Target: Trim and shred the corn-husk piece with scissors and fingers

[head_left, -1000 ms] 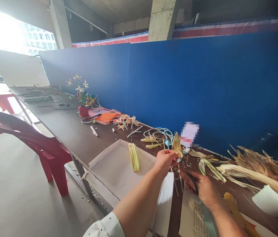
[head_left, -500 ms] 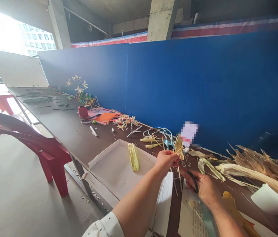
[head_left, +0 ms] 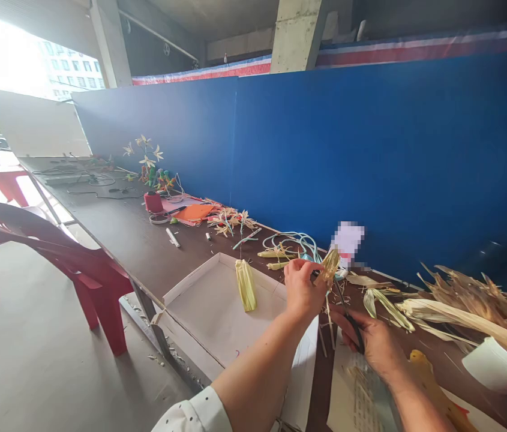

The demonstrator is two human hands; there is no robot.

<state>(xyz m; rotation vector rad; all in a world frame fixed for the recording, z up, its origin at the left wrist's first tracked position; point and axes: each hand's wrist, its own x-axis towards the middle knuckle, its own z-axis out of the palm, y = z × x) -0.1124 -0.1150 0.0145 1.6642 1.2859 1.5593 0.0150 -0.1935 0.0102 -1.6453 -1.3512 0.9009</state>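
Observation:
In the head view, my left hand [head_left: 306,289] pinches a piece of dry corn husk [head_left: 331,263], held up above the table's far side. My right hand [head_left: 381,348] is wrapped round the dark handles of a pair of scissors [head_left: 357,333]. The blades point up toward the husk's lower edge; whether they touch it is hard to tell. Beneath my hands are thin sticks [head_left: 329,324] and husk scraps. A folded pale-green husk [head_left: 246,287] lies in a shallow white box [head_left: 190,278] left of my left hand.
Dried husks [head_left: 464,300] and a white bowl [head_left: 496,363] are on the right. Husk flowers [head_left: 225,223], orange paper [head_left: 195,212] and a red thread spool [head_left: 153,203] lie farther left. A blue partition [head_left: 370,150] backs the table; a red chair [head_left: 91,282] stands at its left edge.
My left hand has turned, its back more upward, and the husk piece has tilted with it. My right hand keeps hold of the scissors close by. The view has shifted slightly.

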